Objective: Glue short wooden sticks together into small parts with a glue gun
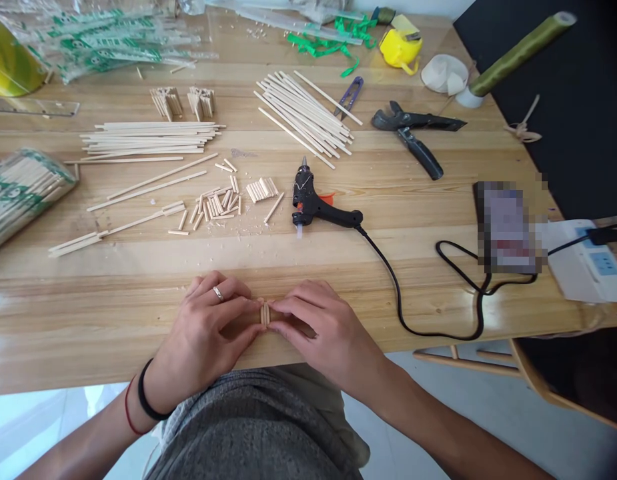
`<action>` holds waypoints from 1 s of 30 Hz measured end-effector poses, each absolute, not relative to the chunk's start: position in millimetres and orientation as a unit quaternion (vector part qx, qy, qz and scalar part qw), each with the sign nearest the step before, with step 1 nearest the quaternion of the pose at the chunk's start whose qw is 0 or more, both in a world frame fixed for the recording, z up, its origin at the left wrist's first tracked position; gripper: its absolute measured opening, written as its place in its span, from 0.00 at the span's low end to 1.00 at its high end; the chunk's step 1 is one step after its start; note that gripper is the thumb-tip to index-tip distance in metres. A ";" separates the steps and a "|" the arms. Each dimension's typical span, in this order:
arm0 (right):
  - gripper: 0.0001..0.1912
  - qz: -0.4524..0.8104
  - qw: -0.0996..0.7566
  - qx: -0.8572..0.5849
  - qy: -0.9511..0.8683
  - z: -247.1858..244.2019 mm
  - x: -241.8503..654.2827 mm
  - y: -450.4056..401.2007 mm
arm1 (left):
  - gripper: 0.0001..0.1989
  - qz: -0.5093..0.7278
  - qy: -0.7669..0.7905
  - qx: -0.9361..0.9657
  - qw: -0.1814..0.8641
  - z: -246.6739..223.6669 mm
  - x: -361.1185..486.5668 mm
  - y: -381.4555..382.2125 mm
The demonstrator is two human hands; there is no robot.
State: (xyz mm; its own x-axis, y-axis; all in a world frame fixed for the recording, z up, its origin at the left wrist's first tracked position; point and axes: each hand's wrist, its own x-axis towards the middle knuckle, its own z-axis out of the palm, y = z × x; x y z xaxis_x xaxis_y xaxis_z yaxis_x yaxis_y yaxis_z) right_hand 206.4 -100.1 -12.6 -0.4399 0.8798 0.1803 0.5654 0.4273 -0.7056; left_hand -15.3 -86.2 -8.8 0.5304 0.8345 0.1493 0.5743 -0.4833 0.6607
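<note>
Between my left hand (213, 320) and my right hand (321, 323), a few short wooden sticks (265, 313) stand side by side near the table's front edge. Both hands are closed, the fingertips of each pressing the little stick bundle from its own side. Parts of the bundle are hidden by the fingers. Beyond the hands lies a black hot glue gun (325, 207) with an orange trigger, its nozzle pointing away from me. Loose cut stick pieces (218, 203) are scattered to its left, beside a neat row of short sticks (262, 190).
Long wooden sticks (305, 117) lie farther back, with another pile (151, 140) at left. Black cutters (413, 130), purple snips (351, 97) and a yellow tape dispenser (401, 50) are at back right. The glue gun's cord (398, 293) loops toward a white power strip (583, 257).
</note>
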 end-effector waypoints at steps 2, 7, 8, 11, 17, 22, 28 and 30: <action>0.03 0.278 0.267 -0.451 -0.805 -11.7 206.0 -99.4 | 0.04 0.237 0.420 0.831 0.278 -10.1 -15.7 -85.7; 0.06 0.259 0.256 -0.443 -0.819 -8.7 205.3 -97.6 | 0.04 0.241 0.417 0.828 0.287 -12.2 -16.6 -84.8; 0.06 0.258 0.254 -0.443 -0.820 -8.0 205.1 -97.2 | 0.04 0.241 0.418 0.827 0.288 -12.3 -16.6 -84.8; 0.07 0.261 0.254 -0.444 -0.819 -7.4 204.3 -96.1 | 0.03 0.240 0.421 0.826 0.288 -11.6 -16.0 -84.9; 0.03 0.295 0.264 -0.446 -0.803 -13.5 208.5 -93.3 | 0.04 0.230 0.424 0.825 0.295 -7.8 -14.4 -85.3; 0.07 0.368 0.247 -0.440 -0.781 -9.3 216.6 -85.2 | 0.08 0.219 0.414 0.830 0.302 -7.0 -18.3 -85.4; 0.07 0.375 0.234 -0.471 -0.764 -0.1 210.4 -74.3 | 0.09 0.223 0.398 0.838 0.298 -7.9 -21.0 -85.0; 0.07 0.370 0.234 -0.479 -0.761 0.1 207.9 -72.7 | 0.09 0.226 0.400 0.837 0.296 -8.4 -20.5 -85.5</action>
